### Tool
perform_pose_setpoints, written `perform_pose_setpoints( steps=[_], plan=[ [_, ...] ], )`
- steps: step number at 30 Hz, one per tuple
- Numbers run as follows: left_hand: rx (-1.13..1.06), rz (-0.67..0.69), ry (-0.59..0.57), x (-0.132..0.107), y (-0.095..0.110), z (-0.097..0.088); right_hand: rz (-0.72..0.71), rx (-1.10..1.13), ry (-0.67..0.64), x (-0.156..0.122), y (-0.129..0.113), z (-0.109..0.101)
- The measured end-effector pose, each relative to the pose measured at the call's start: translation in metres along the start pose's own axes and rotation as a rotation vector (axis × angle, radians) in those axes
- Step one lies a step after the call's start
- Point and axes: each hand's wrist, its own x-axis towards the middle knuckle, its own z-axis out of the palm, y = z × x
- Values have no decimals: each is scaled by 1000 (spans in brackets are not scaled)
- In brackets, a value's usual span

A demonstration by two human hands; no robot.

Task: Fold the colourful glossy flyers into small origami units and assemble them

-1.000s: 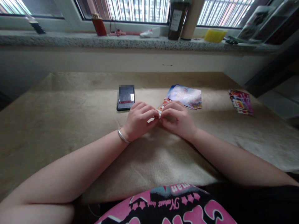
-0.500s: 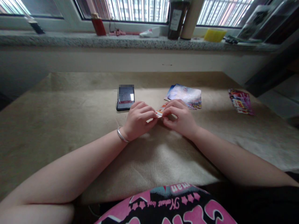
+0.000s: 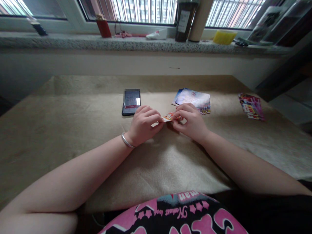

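My left hand (image 3: pixel 145 125) has its fingers closed on the left end of a small, thin, orange-and-white printed piece (image 3: pixel 168 116). At its other end, my right hand (image 3: pixel 190 123) pinches it between thumb and fingers. The fingers cover both ends, so whether it is a card or a packet is unclear. The piece is held just above the table (image 3: pixel 97 182). Behind my left hand lies a phone (image 3: pixel 132 99) with its screen up. A loose stack of glossy cards (image 3: pixel 193 98) lies behind my right hand, which overlaps its front edge in view.
Several pink-and-purple printed pieces (image 3: pixel 252 105) lie fanned at the right of the table. Along the granite windowsill (image 3: pixel 136 44) stand a red container (image 3: pixel 104 27), a dark labelled jar (image 3: pixel 183 24), a beige cylinder (image 3: pixel 197 24) and a yellow block (image 3: pixel 224 37).
My right hand has shifted slightly right, and its fingers sit lower on the printed piece. More of that piece shows between my hands. My left hand has barely moved.
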Motion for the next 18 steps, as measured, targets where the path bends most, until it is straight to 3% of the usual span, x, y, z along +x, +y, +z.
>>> perform_pose_setpoints(
  steps=[11, 18],
  plan=[
    [-110, -89, -124, -7, -11, 3, -15, -51, -7, -2, 6, -2],
    [-235, -204, -14, -10, -19, 7, -32, -5, -16, -3, 12, -6]
  ],
)
